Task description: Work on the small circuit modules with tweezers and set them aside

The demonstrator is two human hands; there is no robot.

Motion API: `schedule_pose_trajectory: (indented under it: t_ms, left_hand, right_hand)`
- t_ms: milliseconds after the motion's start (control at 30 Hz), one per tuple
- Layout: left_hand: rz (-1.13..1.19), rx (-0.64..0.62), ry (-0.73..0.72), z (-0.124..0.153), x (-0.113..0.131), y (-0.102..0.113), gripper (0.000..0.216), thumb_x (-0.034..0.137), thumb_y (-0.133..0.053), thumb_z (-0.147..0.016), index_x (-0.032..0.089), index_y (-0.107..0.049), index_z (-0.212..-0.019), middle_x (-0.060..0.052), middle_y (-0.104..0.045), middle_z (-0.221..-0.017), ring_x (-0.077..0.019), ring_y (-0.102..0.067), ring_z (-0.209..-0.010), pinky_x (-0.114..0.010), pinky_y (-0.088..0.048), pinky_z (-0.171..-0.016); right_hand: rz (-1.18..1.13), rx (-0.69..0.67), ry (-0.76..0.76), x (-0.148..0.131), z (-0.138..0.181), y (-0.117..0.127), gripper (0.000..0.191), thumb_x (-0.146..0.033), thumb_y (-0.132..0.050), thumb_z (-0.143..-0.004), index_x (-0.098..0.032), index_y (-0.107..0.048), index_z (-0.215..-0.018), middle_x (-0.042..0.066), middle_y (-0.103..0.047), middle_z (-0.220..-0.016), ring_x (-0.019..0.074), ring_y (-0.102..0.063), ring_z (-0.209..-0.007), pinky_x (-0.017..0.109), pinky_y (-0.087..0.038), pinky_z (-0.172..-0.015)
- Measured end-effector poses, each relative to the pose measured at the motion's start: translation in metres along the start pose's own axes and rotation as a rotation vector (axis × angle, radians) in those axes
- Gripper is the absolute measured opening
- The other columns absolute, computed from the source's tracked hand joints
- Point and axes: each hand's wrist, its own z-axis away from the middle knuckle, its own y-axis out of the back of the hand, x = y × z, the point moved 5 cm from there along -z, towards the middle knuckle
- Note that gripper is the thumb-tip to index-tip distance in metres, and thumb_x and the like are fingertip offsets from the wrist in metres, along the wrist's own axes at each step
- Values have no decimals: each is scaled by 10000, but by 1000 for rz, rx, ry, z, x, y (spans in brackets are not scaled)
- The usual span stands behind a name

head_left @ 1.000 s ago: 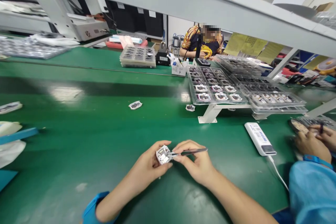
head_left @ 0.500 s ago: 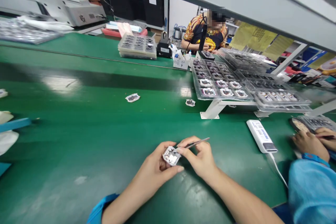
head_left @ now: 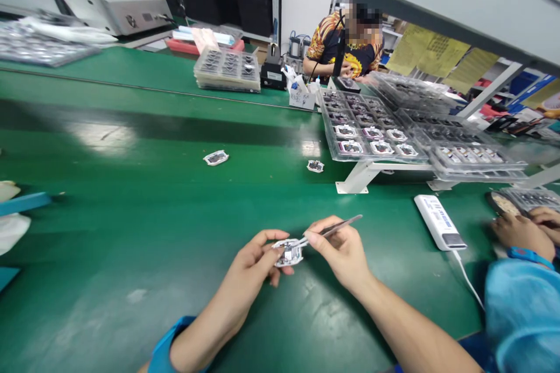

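Observation:
Between thumb and fingers, my left hand (head_left: 258, 259) grips a small white-framed device part (head_left: 290, 254) with electronic pieces inside, held above the green bench (head_left: 166, 256). My right hand (head_left: 343, 247) pinches metal tweezers (head_left: 339, 225), whose tips reach the upper right of the part. Whether the tips grasp anything is too small to tell. Two similar white-framed parts lie farther back on the bench, one part (head_left: 216, 157) at left and a smaller-looking part (head_left: 315, 166) at right.
Clear plastic trays (head_left: 371, 128) of similar parts rest on a white metal stand (head_left: 356, 180). A white power bank (head_left: 440, 224) with a cable lies right. A co-worker's hands (head_left: 522, 233) work at far right; another person (head_left: 343, 49) sits behind. Stacked trays (head_left: 227, 70) stand at the back.
The part has been tilted and turned in my left hand, whose thumb now lies over its left edge. My right hand has shifted slightly right with the tweezers, their tips still at the part.

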Motion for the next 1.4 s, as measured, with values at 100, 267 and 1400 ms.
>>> schedule_pose_trajectory:
  t_ms: [100,267,1400]
  left_hand:
    - [-18,13,-30,1,3,0,382,419,-665,-746,161,-667,-1029,6,-626,-623,-133,-507,-528,-242,-362,-493]
    - [5,-3,-11,2,6,-3,356,437,-706,-712,165,-703,-941,-12,-624,-686,-137,-502,-564,-246,-362,-494]
    - [-71,-73,-109,0,12,-6,331,387,-725,-712,185,-619,-951,16,-619,-654,-142,-542,-580,-245,-413,-511]
  right_hand:
    - [15,-25,-23,4,-1,-2,136,-312,-725,-767,-191,-666,-785,23,-702,-755,160,-645,-696,291,-513,-672]
    - [28,-31,-30,4,-1,-3,156,-325,-733,-749,-187,-662,-767,24,-695,-751,162,-635,-698,291,-508,-674]
    - [-44,29,-60,3,0,0,141,-297,-767,-730,-193,-682,-773,12,-717,-741,154,-641,-691,283,-501,-667]
